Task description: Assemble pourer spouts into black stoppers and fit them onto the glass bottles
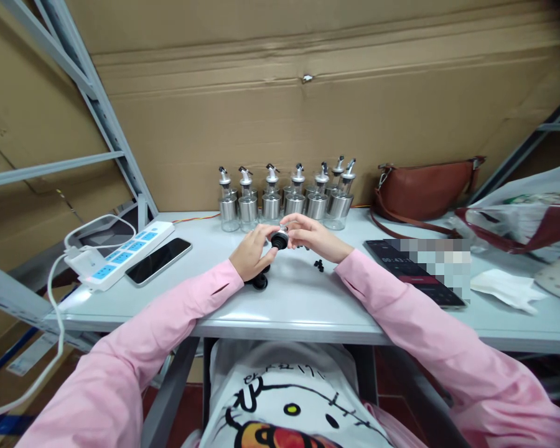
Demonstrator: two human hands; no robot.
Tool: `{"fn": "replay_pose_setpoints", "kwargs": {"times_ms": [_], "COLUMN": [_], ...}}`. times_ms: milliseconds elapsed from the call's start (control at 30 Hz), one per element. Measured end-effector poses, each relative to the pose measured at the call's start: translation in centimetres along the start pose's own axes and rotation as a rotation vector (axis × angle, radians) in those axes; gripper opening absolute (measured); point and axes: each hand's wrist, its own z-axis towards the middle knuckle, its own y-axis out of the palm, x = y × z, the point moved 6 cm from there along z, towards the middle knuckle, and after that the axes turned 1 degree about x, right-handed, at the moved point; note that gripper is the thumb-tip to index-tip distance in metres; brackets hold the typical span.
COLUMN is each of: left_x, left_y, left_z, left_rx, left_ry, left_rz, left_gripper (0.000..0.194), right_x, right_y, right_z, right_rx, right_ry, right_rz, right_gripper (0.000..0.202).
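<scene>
A grey metal shelving frame [96,93] stands at left against brown cardboard sheeting [238,118]. On the pale grey tabletop [308,308], a white power strip with blue sockets [124,255] lies near a black-screened phone [158,262]. At centre, before clear-glass and steel bottles [295,205], a person's left hand [251,254] and right hand [315,238] grip a black-and-silver ribbed stopper [279,240] between their fingers; farther right sit a red-brown leather bag [420,191] and crumpled white tissue [508,289].

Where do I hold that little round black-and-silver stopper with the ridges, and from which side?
Probably pinch the silver rim of that small ridged black-and-silver stopper, coming from the far side. Its black ridged end points toward the camera, so this leaves the ridges free.
</scene>
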Motion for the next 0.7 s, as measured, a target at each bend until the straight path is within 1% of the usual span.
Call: {"fn": "replay_pose_setpoints", "kwargs": {"times_ms": [133,233,400,467,600,700], "left_x": [-0.3,-0.59,-0.74,-0.72,-0.69,-0.65], "left_y": [-0.03,-0.14,-0.01,0.02,-0.17,-0.26], "left_z": [0.02,0.03,0.05,0.06,0.11,0.11], "left_rx": [-0.002,0.011,-0.037,-0.057,-0.081,-0.111], "left_ry": [-0.045,-0.083,-0.111,-0.125,-0.192,-0.24], "left_rz": [0.023,0.034,0.063,0.076,0.11,0.154], "left_gripper": [0.034,0.037,0.04,0.041,0.037,0.032], "right_x": [-0.29,-0.43,0.19,0.36,0.27,0.4], "right_y": [0.27,0.3,0.85,0.96,0.61,0.56], "right_z": [-0.16,-0.13,0.12,0.17,0.2,0.23], "right_rx": [-0.004,0.004,-0.086,-0.099,-0.044,-0.041], "right_ry": [0.027,-0.011,-0.05,-0.06,-0.085,-0.065], "right_rz": [-0.096,-0.104,-0.093,-0.092,-0.107,-0.11], "right_gripper": [0.031,0.035,0.035,0.034,0.033,0.031]}}
